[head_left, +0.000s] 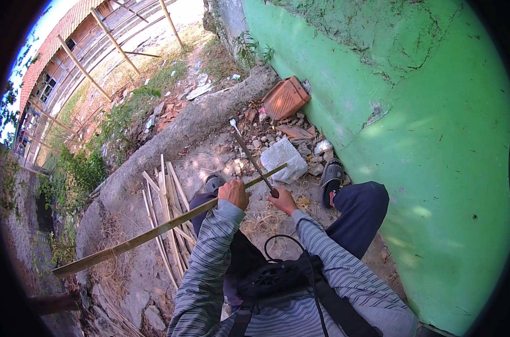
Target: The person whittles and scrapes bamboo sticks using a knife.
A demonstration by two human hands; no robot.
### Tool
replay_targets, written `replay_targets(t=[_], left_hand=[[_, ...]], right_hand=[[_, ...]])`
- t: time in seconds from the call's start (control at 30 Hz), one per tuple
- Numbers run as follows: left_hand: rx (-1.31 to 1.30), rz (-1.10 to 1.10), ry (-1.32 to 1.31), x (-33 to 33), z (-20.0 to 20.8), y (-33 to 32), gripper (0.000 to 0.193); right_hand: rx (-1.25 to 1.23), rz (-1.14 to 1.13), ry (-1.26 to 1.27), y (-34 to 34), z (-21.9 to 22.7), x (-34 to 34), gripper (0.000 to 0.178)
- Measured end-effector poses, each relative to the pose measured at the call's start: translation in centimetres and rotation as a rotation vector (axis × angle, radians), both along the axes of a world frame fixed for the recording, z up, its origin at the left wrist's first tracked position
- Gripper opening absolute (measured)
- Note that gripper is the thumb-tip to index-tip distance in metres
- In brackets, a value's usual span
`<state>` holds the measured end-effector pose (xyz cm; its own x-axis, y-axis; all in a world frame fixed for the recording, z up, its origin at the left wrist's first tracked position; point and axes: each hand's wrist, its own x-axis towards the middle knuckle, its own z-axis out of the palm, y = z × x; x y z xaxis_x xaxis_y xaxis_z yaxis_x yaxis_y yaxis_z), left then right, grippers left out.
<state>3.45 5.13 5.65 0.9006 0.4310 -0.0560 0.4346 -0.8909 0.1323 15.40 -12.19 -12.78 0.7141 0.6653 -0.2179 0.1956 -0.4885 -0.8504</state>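
My left hand is closed round a long split bamboo strip. The strip slants from the lower left, its wide end, up to a narrow end over a pale stone block. In my right hand is the dark handle of a machete. Its long, narrow blade points up and to the left, crossing the strip just beyond my left hand. Whether blade and strip touch, I cannot tell. The block lies on the ground between my feet, beyond both hands.
Several split bamboo strips lie in a pile to the left. A green wall rises close on the right. Rubble and an orange-brown clay block lie ahead, beside a low concrete ledge. A black cable loops near my lap.
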Motion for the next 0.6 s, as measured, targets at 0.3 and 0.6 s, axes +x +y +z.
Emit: replay_targets(t=[0.3,0.6], left_hand=[[0.033,0.016,0.045,0.7,-1.6,0.5,0.027],[0.053,0.028,0.007,-0.3,-1.8,0.8,0.017]], right_hand=[[-0.039,-0.071,-0.085,0.1,2.7,-1.1,0.033],[-0.06,-0.041,-0.082,0.7,1.7,-1.4,0.033]])
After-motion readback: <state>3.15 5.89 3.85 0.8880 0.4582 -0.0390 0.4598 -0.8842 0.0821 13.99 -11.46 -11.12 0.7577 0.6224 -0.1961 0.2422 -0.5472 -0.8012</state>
